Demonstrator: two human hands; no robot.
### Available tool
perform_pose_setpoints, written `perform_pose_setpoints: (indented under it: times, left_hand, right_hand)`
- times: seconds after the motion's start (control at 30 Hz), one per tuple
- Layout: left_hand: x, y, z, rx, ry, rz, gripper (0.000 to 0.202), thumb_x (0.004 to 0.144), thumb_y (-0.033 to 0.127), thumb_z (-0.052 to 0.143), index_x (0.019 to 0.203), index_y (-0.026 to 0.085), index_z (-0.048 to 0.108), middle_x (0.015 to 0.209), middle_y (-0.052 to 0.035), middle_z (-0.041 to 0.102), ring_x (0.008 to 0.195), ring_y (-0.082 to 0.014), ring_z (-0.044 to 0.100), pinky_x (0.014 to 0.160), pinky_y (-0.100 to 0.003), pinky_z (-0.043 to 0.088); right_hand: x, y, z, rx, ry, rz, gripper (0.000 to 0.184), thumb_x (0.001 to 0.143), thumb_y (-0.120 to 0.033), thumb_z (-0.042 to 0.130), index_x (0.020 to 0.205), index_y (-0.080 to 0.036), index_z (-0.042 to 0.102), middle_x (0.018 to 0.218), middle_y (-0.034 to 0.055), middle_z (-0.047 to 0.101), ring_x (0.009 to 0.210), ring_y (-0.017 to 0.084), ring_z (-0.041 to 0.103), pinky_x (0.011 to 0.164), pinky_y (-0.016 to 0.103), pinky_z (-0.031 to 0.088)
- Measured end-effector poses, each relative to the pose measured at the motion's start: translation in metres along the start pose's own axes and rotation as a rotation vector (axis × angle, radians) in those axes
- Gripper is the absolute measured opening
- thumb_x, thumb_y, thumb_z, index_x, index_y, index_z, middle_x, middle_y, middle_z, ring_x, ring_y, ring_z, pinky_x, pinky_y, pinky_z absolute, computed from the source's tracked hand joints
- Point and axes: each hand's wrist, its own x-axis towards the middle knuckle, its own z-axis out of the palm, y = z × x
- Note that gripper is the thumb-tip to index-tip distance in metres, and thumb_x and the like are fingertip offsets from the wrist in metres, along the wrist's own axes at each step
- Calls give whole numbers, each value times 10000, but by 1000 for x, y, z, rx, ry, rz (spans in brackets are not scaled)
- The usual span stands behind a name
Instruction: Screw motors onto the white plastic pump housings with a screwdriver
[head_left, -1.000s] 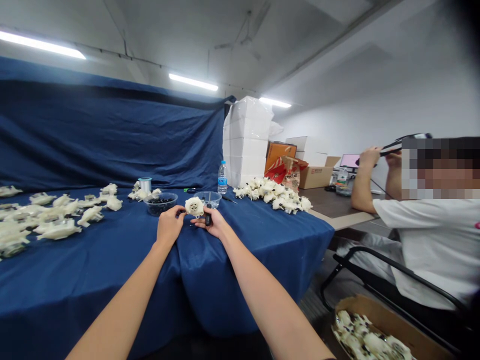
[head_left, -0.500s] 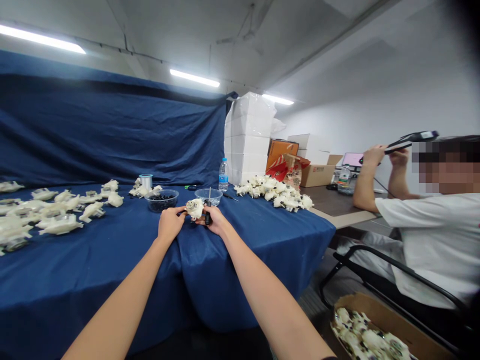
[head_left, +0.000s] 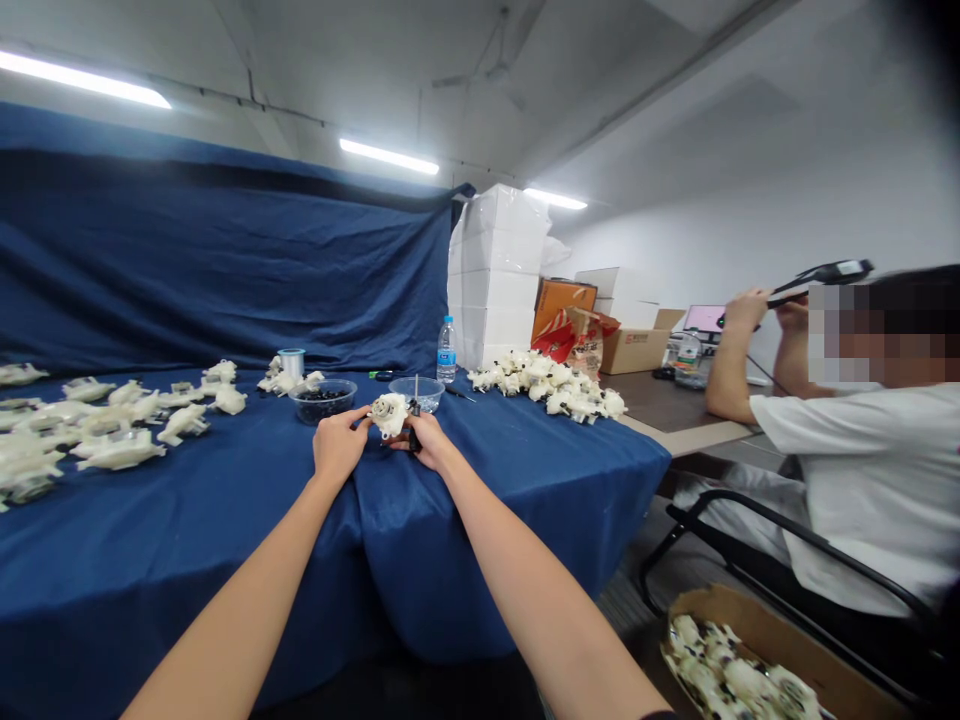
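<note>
step: left hand (head_left: 339,445) fingers grasping white plastic housing (head_left: 389,414); right hand (head_left: 429,440) fingers clenched on black-handled tool (head_left: 413,437) at its edge | housing: between the fingers, above blue-clothed table (head_left: 480,520) | just beyond fingers: clear bowl (head_left: 426,392), bowl of black parts (head_left: 322,403)

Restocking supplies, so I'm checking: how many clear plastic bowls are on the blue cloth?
2. One bowl, holding black pieces, sits beyond the left hand; the other bowl sits beyond the right hand. Others could be hidden among the white parts.
</note>
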Motion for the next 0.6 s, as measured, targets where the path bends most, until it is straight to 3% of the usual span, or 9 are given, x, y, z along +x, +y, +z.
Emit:
perform_pose_setpoints:
  times: [0.2, 0.6]
  left_hand:
    - [-1, 2, -1, -14, 48, -38, 268, 996, 369, 670, 1188, 183, 686, 1156, -71, 723, 965, -222, 715, 862, -420, 609]
    - [2, 1, -1, -55, 150, -89, 262, 994, 363, 673, 1180, 178, 692, 1148, -67, 729, 950, -219, 719, 849, -409, 613]
  right_hand:
    - [2, 11, 1, -187, 8, -107, 274, 1008, -329, 658, 1209, -143, 640, 1113, 69, 685, 890, 175, 695, 755, 338, 620]
    - [6, 22, 3, -542, 13, -232, 279, 1004, -332, 664, 1208, -143, 645, 1135, 75, 690, 931, 191, 701, 808, 373, 620]
